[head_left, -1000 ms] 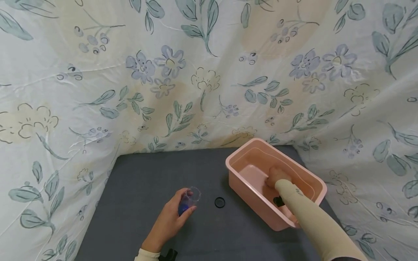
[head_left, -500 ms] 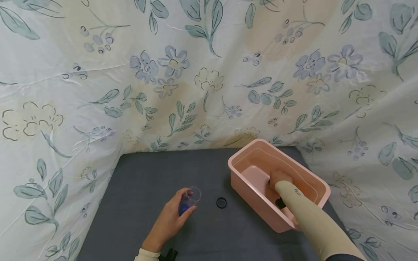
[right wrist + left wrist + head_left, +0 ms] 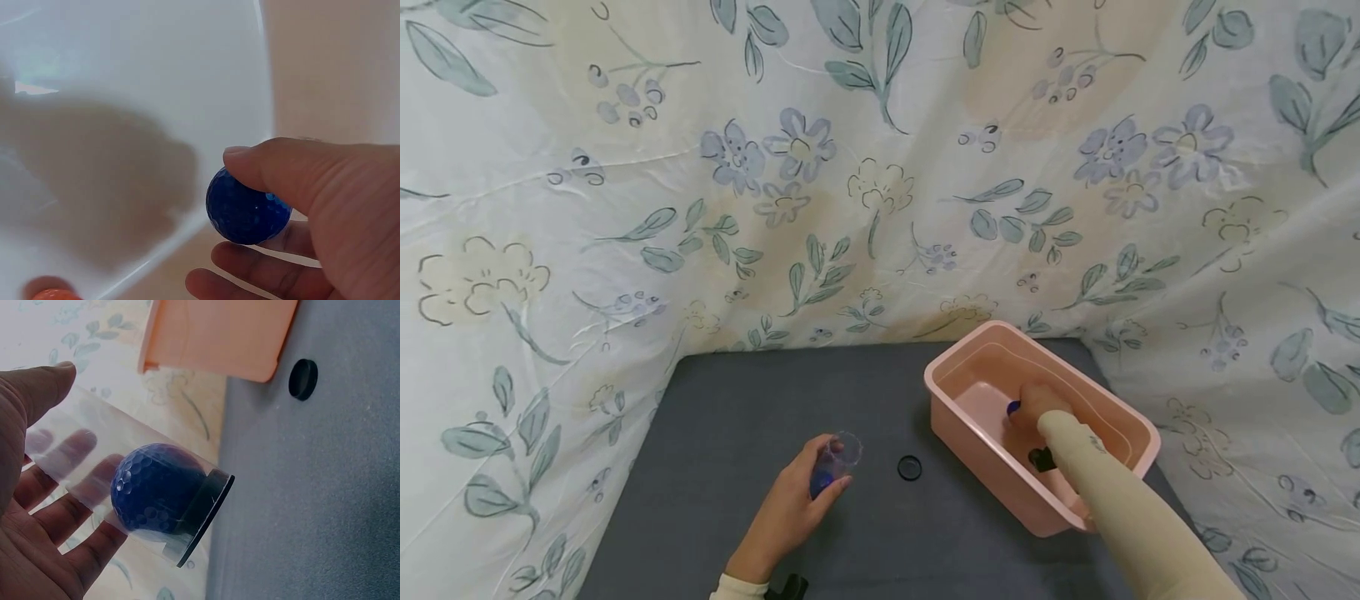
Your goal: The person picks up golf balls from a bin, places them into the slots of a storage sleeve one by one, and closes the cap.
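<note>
My left hand (image 3: 797, 500) grips a clear plastic tube (image 3: 844, 450), its fingers behind and thumb in front. Inside the tube a dimpled blue golf ball (image 3: 156, 487) lies against the black cap (image 3: 206, 519) at its lower end. Over on the right, my right hand (image 3: 1037, 406) is down inside the pink plastic bin (image 3: 958, 421). There it pinches a second blue golf ball (image 3: 249, 206) between thumb and fingers. A loose black cap (image 3: 909, 467) lies on the table between the left hand and the bin.
Part of an orange ball (image 3: 55, 294) shows at the lower left of the right wrist view, inside the bin. The dark grey table (image 3: 760, 392) is bordered by floral fabric (image 3: 880, 208) at the back and sides.
The blue ball in my right hand has come into view, and that hand has shifted slightly inside the bin. My left hand stays almost still with the tube.
</note>
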`<state>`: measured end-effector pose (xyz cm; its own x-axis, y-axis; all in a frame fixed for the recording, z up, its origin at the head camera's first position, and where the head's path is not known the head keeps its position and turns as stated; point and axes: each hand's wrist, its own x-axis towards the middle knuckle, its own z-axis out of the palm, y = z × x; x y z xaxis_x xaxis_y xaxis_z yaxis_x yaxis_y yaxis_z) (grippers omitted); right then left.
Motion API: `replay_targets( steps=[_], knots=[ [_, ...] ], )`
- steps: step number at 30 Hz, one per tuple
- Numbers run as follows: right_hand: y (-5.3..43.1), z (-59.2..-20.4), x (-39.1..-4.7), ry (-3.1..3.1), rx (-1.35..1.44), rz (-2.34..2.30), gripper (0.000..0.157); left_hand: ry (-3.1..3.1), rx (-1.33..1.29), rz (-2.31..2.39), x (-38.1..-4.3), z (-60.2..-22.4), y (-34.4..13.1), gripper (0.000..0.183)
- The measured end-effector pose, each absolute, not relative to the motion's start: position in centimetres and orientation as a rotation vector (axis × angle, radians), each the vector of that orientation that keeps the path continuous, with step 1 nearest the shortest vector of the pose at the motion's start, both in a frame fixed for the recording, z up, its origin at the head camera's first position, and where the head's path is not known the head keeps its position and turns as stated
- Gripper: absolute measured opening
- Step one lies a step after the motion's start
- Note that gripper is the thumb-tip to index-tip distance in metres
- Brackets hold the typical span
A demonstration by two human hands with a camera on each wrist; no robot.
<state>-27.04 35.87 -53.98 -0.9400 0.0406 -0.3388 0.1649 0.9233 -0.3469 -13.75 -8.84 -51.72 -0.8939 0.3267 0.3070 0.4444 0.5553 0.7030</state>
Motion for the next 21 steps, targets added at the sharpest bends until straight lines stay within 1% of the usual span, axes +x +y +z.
replay_targets(
  steps=[3, 11, 21],
  knots=[
    [35.6, -53.6, -27.0, 2.755, 0.15, -0.61, 0.024, -2.637, -0.67, -1.246, -13.7, -51.7, -8.8, 0.05],
    [34.5, -52.6, -27.3, 2.757, 0.096, -0.733, 0.029, -2.652, -0.668, -1.223, -13.6, -51.7, -8.6, 0.051],
    [33.0, -51.0, -26.6, 2.762, 0.05, -0.851, 0.036, -2.667, -0.663, -1.25, -13.5, -51.7, -8.3, 0.052]
  ],
)
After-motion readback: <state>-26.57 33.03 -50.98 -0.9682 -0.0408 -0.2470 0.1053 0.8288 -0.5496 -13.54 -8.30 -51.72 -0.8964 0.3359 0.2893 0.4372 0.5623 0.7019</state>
